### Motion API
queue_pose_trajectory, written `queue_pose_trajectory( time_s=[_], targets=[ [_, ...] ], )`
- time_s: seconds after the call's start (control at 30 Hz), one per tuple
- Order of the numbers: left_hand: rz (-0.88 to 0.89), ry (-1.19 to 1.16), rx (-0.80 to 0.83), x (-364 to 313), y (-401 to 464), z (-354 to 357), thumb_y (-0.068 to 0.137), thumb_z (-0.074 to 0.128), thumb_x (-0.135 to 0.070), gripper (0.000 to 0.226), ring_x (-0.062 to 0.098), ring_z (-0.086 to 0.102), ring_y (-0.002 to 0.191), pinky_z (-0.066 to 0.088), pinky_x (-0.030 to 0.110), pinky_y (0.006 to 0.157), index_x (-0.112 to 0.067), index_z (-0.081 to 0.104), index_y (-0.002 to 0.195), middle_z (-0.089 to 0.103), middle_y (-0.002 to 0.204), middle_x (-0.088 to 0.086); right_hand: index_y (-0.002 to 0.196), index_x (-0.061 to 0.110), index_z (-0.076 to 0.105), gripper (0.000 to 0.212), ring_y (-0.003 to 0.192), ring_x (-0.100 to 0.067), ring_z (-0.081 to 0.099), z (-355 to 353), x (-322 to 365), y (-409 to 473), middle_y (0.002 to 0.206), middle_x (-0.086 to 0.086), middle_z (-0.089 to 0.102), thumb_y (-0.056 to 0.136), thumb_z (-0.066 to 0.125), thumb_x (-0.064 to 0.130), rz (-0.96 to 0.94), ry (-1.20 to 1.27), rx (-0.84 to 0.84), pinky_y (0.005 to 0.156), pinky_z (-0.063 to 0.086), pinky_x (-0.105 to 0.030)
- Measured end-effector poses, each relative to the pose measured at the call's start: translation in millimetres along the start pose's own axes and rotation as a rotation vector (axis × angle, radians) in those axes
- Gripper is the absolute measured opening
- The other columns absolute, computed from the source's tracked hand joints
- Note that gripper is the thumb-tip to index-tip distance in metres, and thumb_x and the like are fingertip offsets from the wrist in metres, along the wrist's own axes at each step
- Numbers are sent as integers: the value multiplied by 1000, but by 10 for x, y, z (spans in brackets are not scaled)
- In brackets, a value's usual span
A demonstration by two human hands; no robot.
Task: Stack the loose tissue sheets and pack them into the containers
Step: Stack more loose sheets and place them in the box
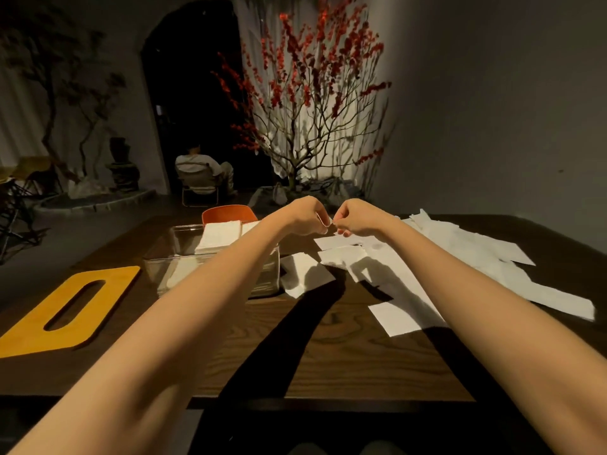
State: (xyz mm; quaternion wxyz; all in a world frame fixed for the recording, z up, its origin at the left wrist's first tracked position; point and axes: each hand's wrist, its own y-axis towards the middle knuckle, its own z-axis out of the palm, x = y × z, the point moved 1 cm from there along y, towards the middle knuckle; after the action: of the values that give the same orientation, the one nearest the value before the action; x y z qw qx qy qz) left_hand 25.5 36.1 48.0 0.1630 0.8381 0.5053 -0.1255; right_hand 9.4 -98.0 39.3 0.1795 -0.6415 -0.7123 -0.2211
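1. both hands are raised over the far middle of the bench. the left hand and right hand sit close together, fingers curled inward; a thin white edge shows between them, so i judge they are pinching one sheet at its top. the grip itself is too small to confirm.
2. loose sheets lie scattered on the right half of the bench, overlapping, some stretching toward the right edge. a few more lie just right of the box.
3. the clear box sits left of centre, behind the left forearm, with a white stack already inside. its yellow slotted lid lies flat further left, off the box.
4. risk: tissue is thin. if the two hands pull apart, the pinched sheet could tear.
5. risk: sheets overlap, so lifting one may drag a neighbour along, and those near the right edge could slide off the bench.
6. risk: the left forearm crosses right above the box. a low sweep could nudge the box or ruffle the stack inside.
7. risk: light is dim with hard arm shadows across the sheets, so edges are hard to read and a stack could end up misaligned, then catch on the box wall when packed.
8. judged progress: partway; many sheets are not yet stacked.
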Motion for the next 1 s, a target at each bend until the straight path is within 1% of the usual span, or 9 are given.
queue_pose_trajectory(
  time_s=[0.1,0.27,0.33,0.4,0.47,0.6,0.77,0.9,1.0],
  targets=[
    [6,-7,29,-116,92,158,91,62,-12,20,18,55,93,45,29,83,-9,67,110,62,101,5,80,1,61,19,80,-22,52,-74,-189,-75,87,-21,57,92,47,1,30,50,-20,69,44,-28],
    [-61,-117,125,-152,217,438,94,58,-9,21,18,63,91,55,28,76,-6,62,115,64,103,8,110,-15,60,26,83,-24,52,-102,-480,-143,110,-31,60,93,53,3,72,18,4,61,42,-22],
    [-94,-178,180,-153,240,534,95,56,-7,22,20,64,90,57,28,70,-4,60,117,64,106,11,117,-7,61,31,103,-29,59,-80,-560,-157,121,-21,61,92,59,13,74,-97,52,77,47,-30],
    [-112,-211,231,-151,268,629,95,55,-5,25,20,63,89,56,25,65,-2,58,120,62,107,11,130,0,53,48,121,-29,52,-17,-640,-159,134,-16,54,92,62,27,98,-273,116,95,43,-35],
    [-128,-228,256,-144,282,708,96,53,-3,27,21,63,90,56,26,66,0,57,122,61,111,14,141,7,41,64,130,-28,42,88,-727,-159,143,-12,44,90,61,40,148,-406,162,101,39,-37],
    [-167,-255,247,-121,334,879,97,50,-4,25,24,63,92,55,29,69,1,58,121,62,116,17,142,16,33,74,128,-30,42,285,-926,-82,144,-11,41,84,67,48,235,-472,170,101,41,-42],
    [-207,-331,125,-41,428,1029,97,45,1,18,33,64,98,56,29,64,-1,60,105,58,100,14,141,17,30,70,127,-30,42,327,-1024,-1,142,-8,44,86,65,42,251,-406,220,105,37,-49],
    [-248,-347,61,29,516,1145,97,43,-4,22,25,62,74,57,41,77,-9,51,79,56,98,17,142,19,30,67,134,-31,32,321,-1122,2,142,-7,43,86,62,38,258,-464,168,108,21,-60],
    [-243,-290,15,36,563,1194,98,43,-8,22,24,63,71,56,40,80,-16,49,78,54,99,12,140,21,35,60,129,-27,40,307,-1173,16,139,-4,47,88,60,37,200,-493,43,106,31,-54]
  ],
)
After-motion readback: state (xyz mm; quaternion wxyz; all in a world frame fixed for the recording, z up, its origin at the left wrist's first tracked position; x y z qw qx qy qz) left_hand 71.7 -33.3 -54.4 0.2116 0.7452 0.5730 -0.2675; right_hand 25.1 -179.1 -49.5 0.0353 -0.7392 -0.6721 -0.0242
